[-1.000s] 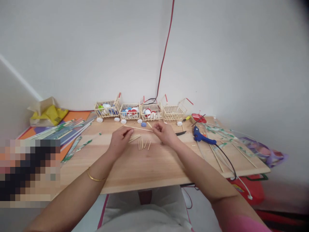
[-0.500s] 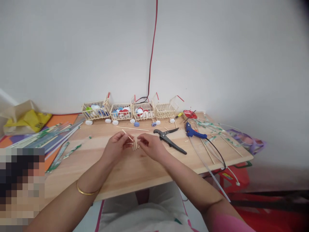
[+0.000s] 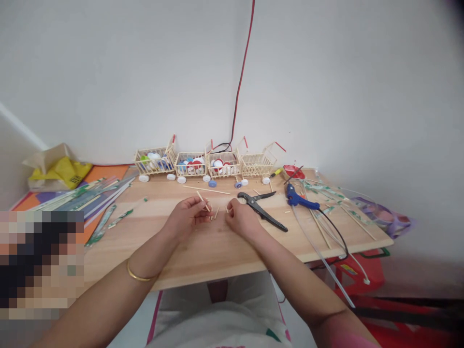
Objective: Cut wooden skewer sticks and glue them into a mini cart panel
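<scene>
A short wooden stick [image 3: 202,200] is pinched between the thumb and fingers of my left hand [image 3: 188,216], its upper end pointing up and left. Just right of it, my right hand [image 3: 242,218] is closed, with the pale end of another short stick [image 3: 227,209] showing at its fingertips. Between the hands a loose short stick [image 3: 216,212] lies on the wooden table [image 3: 203,261]. More stick ends near my left fingers are partly hidden. Black-handled cutters [image 3: 263,211] lie spread beside my right hand.
Several small stick-built carts, such as this one [image 3: 154,160], line the wall, some filled with bottle caps. A blue glue gun [image 3: 302,200] rests on the right with its black cord. Packaged sticks [image 3: 108,193] and a yellow bag [image 3: 68,171] lie left. A red stool [image 3: 362,275] stands below.
My hands have moved apart, the right one away from the short sticks with a stick end at its fingertips. Fewer sticks show between them. The whole view has shifted slightly.
</scene>
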